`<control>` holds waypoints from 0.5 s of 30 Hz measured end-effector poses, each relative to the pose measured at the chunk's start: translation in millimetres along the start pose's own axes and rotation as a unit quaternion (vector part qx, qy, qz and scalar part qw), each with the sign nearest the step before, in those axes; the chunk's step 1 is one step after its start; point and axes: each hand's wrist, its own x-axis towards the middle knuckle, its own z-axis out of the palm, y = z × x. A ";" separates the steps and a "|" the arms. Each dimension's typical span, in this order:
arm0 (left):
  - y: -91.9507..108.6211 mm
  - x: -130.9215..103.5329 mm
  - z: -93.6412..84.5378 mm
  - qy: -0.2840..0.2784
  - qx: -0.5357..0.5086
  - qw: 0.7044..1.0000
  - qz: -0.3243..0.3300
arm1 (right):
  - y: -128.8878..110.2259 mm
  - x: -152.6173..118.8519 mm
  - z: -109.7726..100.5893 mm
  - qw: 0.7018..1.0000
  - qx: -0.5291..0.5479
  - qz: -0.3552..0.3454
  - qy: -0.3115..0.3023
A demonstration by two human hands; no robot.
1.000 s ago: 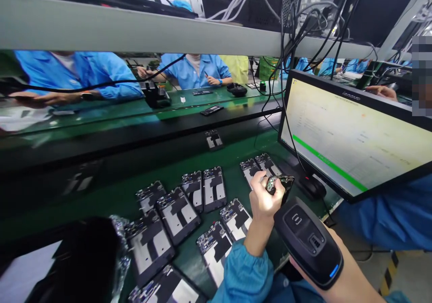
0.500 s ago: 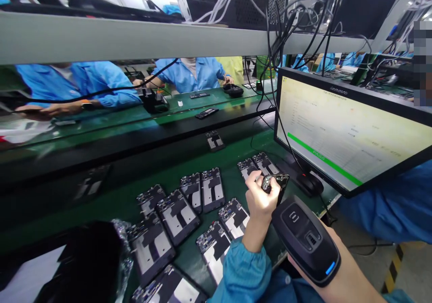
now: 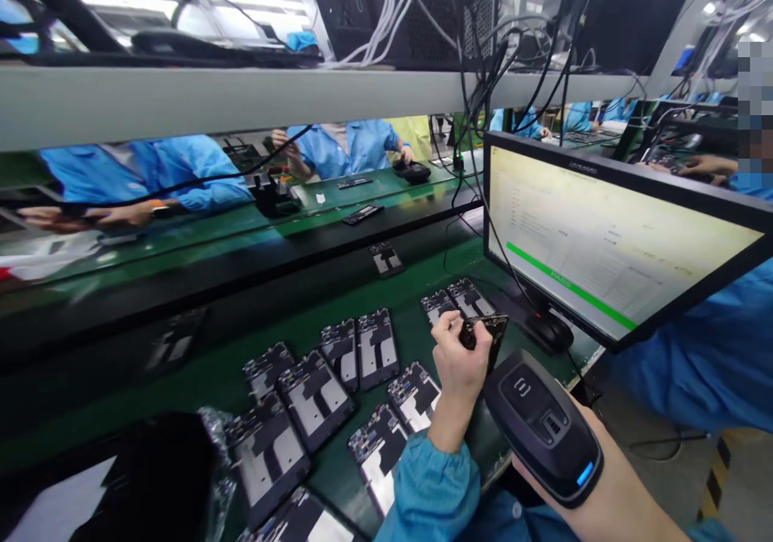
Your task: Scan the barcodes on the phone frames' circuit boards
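My left hand [image 3: 462, 361] pinches an opened phone body [image 3: 495, 334] at its upper end, tilted up above the bench. My right hand [image 3: 595, 433] is wrapped round a black handheld barcode scanner [image 3: 543, 429] with a lit blue strip; its fingers are mostly hidden beneath. The scanner's front end is close to the held phone body. Left of my hands, several opened phone bodies [image 3: 317, 397] with bare circuit boards and grey plates lie on the green bench [image 3: 338, 469]. Two more phone bodies [image 3: 471, 296] lie just behind my left hand.
A monitor [image 3: 604, 244] with a green PASS bar stands at the right, a black mouse-like device [image 3: 547, 331] before it. Black plastic wrapping [image 3: 150, 461] fills the lower left. Cables [image 3: 483, 83] hang from the grey shelf [image 3: 181, 99]. Co-workers in blue [image 3: 350, 147] sit opposite.
The view has shifted slightly, so the shelf appears lower. The held phone body has turned a little in my left hand. A co-worker's hand opposite has risen.
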 end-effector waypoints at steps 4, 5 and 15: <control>-20.7 0.1 -3.3 -0.099 -0.049 0.983 -0.145 | 59.2 26.5 0.8 0.995 0.029 0.086 0.029; -27.8 -4.8 -4.0 -0.138 -0.070 0.976 -0.155 | 77.6 34.7 2.7 0.993 0.055 0.101 0.022; -76.9 -50.8 13.3 -0.211 0.027 0.970 -0.115 | 167.3 46.9 -4.5 0.939 0.247 0.226 -0.082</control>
